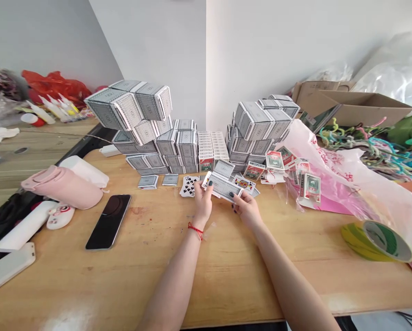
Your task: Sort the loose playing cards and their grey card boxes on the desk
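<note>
Between them, my left hand (203, 197) and my right hand (247, 207) grip grey-backed playing cards (222, 186), one hand at each end. The cards seem folded, with a flap rising behind. My left wrist wears a red string bracelet (195, 231). Just beyond my fingers lie a black-spotted card (189, 186) and a face card (244, 183), both face up. Two small folded card pieces (148, 181) (170, 179) lie further left. Blocks made of folded cards are stacked at the left (133, 110) and right (261, 124), with card boxes (213, 148) standing between.
Loose card boxes (275, 162) and a crumpled pink plastic bag (361, 179) lie to the right, near a tape roll (378, 240). A phone (108, 222), pink tumbler (66, 186) and white mouse (60, 217) are on the left. An open cardboard box (361, 106) stands behind.
</note>
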`<state>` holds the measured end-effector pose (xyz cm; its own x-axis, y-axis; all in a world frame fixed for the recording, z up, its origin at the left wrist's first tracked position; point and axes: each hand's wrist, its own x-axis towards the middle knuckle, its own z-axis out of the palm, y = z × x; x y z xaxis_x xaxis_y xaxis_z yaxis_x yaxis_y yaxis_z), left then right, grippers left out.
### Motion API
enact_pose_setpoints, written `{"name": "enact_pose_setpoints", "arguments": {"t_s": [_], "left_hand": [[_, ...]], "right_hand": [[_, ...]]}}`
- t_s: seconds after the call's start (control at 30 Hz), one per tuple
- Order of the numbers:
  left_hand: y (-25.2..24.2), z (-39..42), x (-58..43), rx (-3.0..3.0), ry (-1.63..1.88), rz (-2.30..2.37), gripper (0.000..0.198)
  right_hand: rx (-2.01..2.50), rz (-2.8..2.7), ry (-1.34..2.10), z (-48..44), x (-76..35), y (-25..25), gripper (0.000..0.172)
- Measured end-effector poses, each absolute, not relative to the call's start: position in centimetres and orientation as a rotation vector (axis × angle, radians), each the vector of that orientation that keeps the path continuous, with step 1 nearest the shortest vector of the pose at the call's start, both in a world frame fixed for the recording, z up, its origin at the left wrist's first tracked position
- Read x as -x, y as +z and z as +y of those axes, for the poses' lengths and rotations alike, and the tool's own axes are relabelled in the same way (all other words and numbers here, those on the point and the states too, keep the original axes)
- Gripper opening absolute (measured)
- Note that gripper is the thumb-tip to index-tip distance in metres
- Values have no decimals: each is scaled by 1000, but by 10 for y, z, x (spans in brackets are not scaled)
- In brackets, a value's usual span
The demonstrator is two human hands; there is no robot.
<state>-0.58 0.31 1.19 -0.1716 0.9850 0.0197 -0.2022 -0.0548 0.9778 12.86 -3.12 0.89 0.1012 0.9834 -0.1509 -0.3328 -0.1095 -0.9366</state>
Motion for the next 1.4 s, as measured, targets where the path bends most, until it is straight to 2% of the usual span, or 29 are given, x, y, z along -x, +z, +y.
{"name": "enact_pose_setpoints", "arguments": {"t_s": [0.13,0.3,0.5,0.73,0.93,1.2,1.4], "left_hand": [[15,5,5,-768,1347,909,34],[15,5,8,-537,1053,695,26],[15,1,15,-454,951,599,19],[13,2,24,-531,858,625,12],[13,2,27,-525,834,719,15],[12,4,22,-569,951,926,15],[7,5,14,-864,1066,1118,18]], "right_hand": [[1183,-815,1248,-26,-144,8,31],[1135,-794,1276,-25,-147,9,30],[1074,-820,1311,-26,-146,10,28],[1109,-917,1259,-27,-148,2,27],[1130,-960,1253,-28,-150,-3,25],[1178,-1036,1183,-31,-148,3,25],[1205,-1080,1167,-31,-145,2,27]]}}
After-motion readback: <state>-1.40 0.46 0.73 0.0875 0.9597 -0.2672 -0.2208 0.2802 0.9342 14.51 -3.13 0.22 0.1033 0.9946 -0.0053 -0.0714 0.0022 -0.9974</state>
